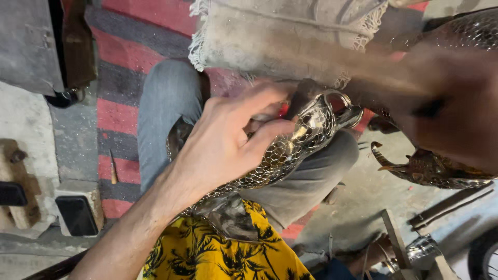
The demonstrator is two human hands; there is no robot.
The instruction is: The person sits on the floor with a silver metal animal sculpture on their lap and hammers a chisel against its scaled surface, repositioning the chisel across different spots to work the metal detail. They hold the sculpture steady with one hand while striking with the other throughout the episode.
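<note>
A shiny metal bird figure (290, 150) with a scale pattern lies across my lap, its head pointing up and right. My left hand (228, 140) wraps around the figure's neck, thumb and fingers closed on it. My right hand (441, 103) comes in from the right edge as a motion blur, its fingers near the bird's head and a dark patch there. The blur hides whether it holds anything.
A fringed beige cloth (290, 36) lies beyond my knee on a red and grey striped rug (122, 116). A second scaled metal figure (430, 168) sits at right, more scaled metal (467, 31) at top right. A dark phone (77, 215) rests on a block at left.
</note>
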